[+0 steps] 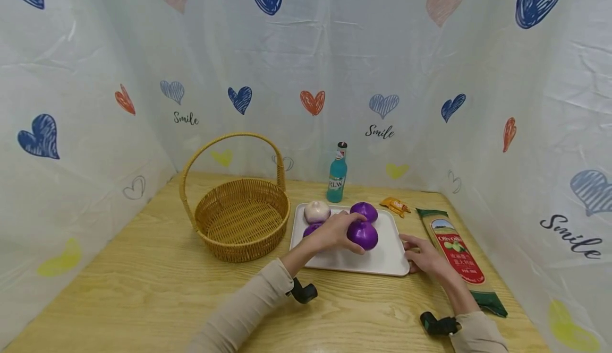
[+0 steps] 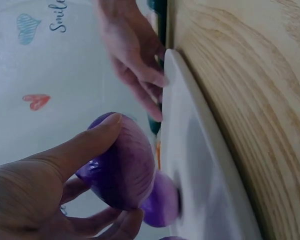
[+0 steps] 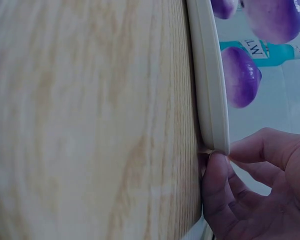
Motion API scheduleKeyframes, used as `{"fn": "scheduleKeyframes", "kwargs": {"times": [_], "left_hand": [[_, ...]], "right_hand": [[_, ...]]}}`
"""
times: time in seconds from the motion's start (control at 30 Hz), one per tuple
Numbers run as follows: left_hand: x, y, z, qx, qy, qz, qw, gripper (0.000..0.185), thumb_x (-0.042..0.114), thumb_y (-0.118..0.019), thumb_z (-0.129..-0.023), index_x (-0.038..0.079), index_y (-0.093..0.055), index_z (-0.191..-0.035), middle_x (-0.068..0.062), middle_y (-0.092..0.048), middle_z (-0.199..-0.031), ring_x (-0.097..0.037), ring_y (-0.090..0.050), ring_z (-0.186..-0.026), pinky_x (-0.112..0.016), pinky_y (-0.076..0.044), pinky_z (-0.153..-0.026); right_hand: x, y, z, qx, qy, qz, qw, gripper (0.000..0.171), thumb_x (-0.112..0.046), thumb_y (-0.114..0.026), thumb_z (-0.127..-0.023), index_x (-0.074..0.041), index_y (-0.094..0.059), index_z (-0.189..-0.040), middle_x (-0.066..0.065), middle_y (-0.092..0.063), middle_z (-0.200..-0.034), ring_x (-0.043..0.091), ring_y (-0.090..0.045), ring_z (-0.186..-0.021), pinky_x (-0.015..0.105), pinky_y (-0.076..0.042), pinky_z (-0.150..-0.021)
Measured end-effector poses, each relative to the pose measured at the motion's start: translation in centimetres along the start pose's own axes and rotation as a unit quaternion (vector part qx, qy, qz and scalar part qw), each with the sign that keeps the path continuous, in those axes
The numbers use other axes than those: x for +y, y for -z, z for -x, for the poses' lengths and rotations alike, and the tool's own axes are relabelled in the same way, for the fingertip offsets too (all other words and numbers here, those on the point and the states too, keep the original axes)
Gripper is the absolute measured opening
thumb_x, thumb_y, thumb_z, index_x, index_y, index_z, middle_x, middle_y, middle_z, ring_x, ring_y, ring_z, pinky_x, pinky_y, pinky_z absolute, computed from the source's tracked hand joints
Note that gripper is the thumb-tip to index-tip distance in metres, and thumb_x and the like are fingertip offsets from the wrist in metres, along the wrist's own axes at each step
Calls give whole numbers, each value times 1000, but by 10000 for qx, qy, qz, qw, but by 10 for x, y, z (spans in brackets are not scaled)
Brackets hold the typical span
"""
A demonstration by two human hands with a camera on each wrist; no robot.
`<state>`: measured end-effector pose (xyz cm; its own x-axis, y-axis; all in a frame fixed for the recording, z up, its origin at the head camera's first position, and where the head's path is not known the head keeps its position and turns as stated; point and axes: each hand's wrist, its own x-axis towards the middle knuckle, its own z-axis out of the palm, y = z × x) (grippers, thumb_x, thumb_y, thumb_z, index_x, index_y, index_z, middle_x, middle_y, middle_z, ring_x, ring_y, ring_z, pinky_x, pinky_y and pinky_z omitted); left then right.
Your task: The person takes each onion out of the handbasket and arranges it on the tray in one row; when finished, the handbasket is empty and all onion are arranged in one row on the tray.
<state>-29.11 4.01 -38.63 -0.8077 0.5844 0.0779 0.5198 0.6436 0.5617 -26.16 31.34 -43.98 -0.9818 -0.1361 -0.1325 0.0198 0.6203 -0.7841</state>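
My left hand (image 1: pixel 338 232) grips a purple onion (image 1: pixel 362 235) between thumb and fingers. The left wrist view shows this onion raised above the white tray (image 2: pixel 187 135). At the tray's right edge, my right hand (image 1: pixel 425 257) pinches the rim, thumb and fingertips close together there in the right wrist view. A second purple onion (image 1: pixel 364 211) rests on the tray behind the held one. Another purple onion (image 1: pixel 311 229) sits at the tray's left, partly hidden by my left hand. Behind it lies a white onion (image 1: pixel 317 212).
Left of the tray stands a wicker basket (image 1: pixel 239 250) with a tall arched handle. A blue bottle (image 1: pixel 337 175) is upright behind the tray. An orange wrapped snack (image 1: pixel 394 205) lies at the back right, and a long olive-oil-labelled packet (image 1: pixel 459 257) lies beyond my right hand.
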Motion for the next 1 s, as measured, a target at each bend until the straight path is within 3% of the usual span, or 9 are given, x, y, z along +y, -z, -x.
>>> {"fn": "scheduleKeyframes", "kwargs": {"times": [0.23,0.4,1.0], "left_hand": [[5,-18,-7,-138,-80,-186,9997,73,32,-86,-74,20,-52,-138,-8,-55,-138,-24,-50,-126,-40,-43,-107],[6,-26,-11,-156,43,-103,9998,75,28,-86,-75,20,-50,-140,-9,-53,-140,-26,-50,-127,-42,-43,-108],[3,-36,-16,-191,173,-70,9996,78,25,-88,-72,20,-50,-140,-8,-53,-141,-25,-50,-127,-40,-42,-108]], "right_hand": [[0,-1,0,22,-47,34,10000,57,3,-49,-93,9,-33,-147,28,-51,-120,17,-57,-74,27,-52,-57],[1,-1,0,7,-43,-19,10000,57,1,-49,-94,8,-32,-148,28,-50,-121,17,-57,-74,27,-52,-58],[0,1,1,-47,72,-77,9999,57,0,-48,-94,10,-32,-147,30,-49,-121,17,-58,-77,28,-54,-59]]}}
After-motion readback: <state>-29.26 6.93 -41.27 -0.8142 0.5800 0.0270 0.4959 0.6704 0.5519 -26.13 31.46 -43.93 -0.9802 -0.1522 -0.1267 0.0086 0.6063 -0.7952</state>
